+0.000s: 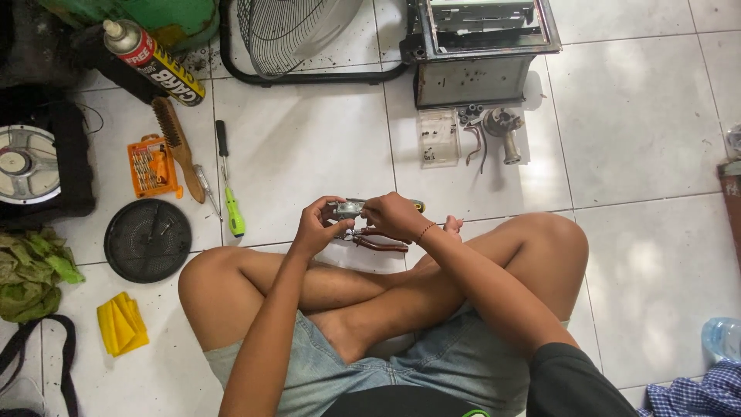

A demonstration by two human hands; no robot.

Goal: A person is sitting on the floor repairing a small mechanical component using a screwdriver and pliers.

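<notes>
Now, mid-job by look of it: left hand (315, 226) and right hand (391, 215) both closed round small grey metal part (351, 208), held above crossed legs. Red-handled pliers (378, 241) lie on white tiled floor (309, 147) just below hands, untouched. Opened metal housing (475, 50) sits ahead, loose fittings (494, 127) and clear plastic tray (439, 137) beside it, so reassembly seems pending. Green-handled screwdriver (234, 216), wire brush (176, 143), spray can (153, 63) off left; nothing blocks hands.

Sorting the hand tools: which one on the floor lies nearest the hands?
The red-handled pliers, directly beneath both hands; the green-handled screwdriver and wooden wire brush lie farther left.
</notes>
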